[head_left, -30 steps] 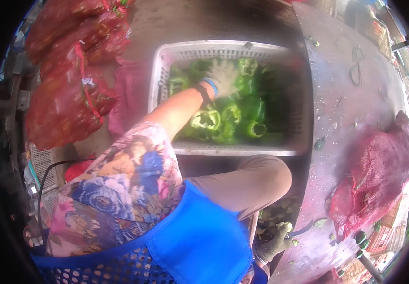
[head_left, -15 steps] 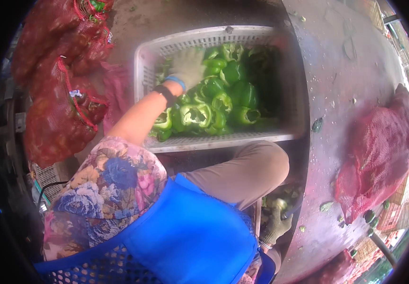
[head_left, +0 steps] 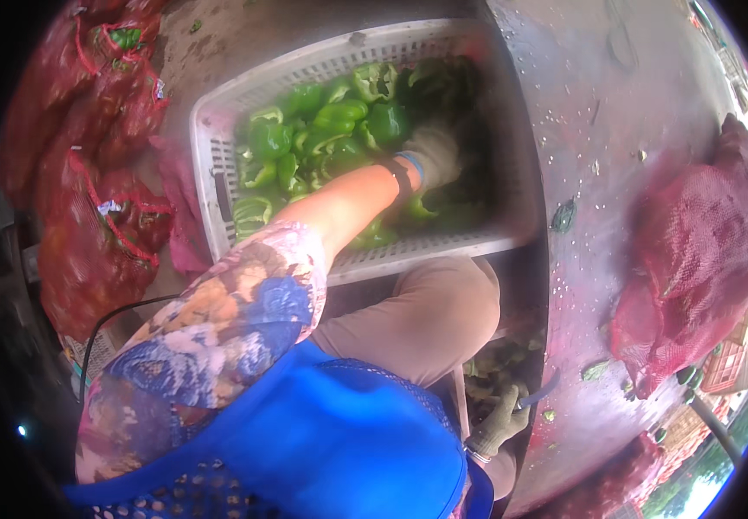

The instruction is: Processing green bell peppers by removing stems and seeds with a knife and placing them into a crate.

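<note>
Two gloved hands show in the head view, well apart. The left hand (head_left: 434, 160) is down inside a white slatted plastic crate (head_left: 365, 270), toward its shadowed right half, among hollowed green bell peppers (head_left: 387, 124); its fingers are blurred and dim, so I cannot tell whether they grasp one. The right hand (head_left: 499, 422), low past the bent knee (head_left: 452, 298), is curled around a curved knife (head_left: 543, 392) whose blade crosses the edge of the metal tabletop (head_left: 581, 285) in this view.

The step in hand looks like picking among the cut peppers. As I judge it, the next move calls for a sure hold on a single pepper, with the blade kept low and away from the bare forearm.

Crate walls ring the left hand, the right wall nearer than the left, and the knee sits just by the near rim, so upward is the freest way out. The knife hand has tighter quarters beside the tabletop's edge. Red mesh sacks (head_left: 115, 259) crowd the crate's left; a crimson mesh bag (head_left: 694, 259) lies on the tabletop, well right.
</note>
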Demonstrator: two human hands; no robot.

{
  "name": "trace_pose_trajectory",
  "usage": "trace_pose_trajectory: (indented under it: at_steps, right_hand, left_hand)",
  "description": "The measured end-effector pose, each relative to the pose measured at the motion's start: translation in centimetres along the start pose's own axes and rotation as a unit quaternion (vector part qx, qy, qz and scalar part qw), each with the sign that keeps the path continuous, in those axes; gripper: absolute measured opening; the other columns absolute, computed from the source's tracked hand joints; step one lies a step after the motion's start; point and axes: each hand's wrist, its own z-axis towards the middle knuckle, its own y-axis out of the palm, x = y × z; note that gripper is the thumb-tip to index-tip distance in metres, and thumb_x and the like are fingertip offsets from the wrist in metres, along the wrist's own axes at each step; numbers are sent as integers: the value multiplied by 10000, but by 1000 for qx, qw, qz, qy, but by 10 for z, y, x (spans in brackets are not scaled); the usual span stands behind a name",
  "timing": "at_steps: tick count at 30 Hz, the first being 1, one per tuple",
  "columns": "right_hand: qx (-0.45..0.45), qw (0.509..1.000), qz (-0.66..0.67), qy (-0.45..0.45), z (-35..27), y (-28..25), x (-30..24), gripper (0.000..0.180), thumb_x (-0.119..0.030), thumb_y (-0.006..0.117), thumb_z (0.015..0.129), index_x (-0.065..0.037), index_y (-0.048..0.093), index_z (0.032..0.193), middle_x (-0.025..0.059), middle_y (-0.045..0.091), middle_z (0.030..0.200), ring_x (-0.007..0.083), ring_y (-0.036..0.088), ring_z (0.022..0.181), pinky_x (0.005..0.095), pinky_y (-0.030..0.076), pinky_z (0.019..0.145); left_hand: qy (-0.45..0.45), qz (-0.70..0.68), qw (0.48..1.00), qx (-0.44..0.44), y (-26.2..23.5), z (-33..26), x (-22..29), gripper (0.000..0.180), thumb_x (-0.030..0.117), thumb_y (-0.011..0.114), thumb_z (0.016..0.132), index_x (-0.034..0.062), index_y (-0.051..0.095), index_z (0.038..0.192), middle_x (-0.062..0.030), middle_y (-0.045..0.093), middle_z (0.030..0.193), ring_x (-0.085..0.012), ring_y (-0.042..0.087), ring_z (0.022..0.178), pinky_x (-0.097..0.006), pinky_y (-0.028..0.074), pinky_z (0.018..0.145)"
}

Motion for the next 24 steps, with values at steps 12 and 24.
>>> trace_pose_trajectory:
  at_steps: [12, 24]
  right_hand:
    - [30, 998, -34, -32, 1, -2, 12, 291, -178, 625, 908, 70, 614, 1061, 52, 614, 819, 125, 559, 656, 260, 445, 563]
    - [96, 995, 28, -17, 2, -13, 53, 255, -227, 643, 886, 19, 615, 950, 23, 579, 683, 66, 447, 448, 205, 312, 405]
  left_hand:
    - [118, 196, 972, 45, -20, 4, 52, 280, 128, 404, 975, 41, 647, 1082, -140, 629, 1088, -284, 591, 1020, -381, 435, 911]
    - [101, 152, 944, 276, 33, -12, 60, 442, 176, 397, 964, 0, 453, 1365, -189, 481, 1341, -300, 446, 1258, -373, 311, 1089]
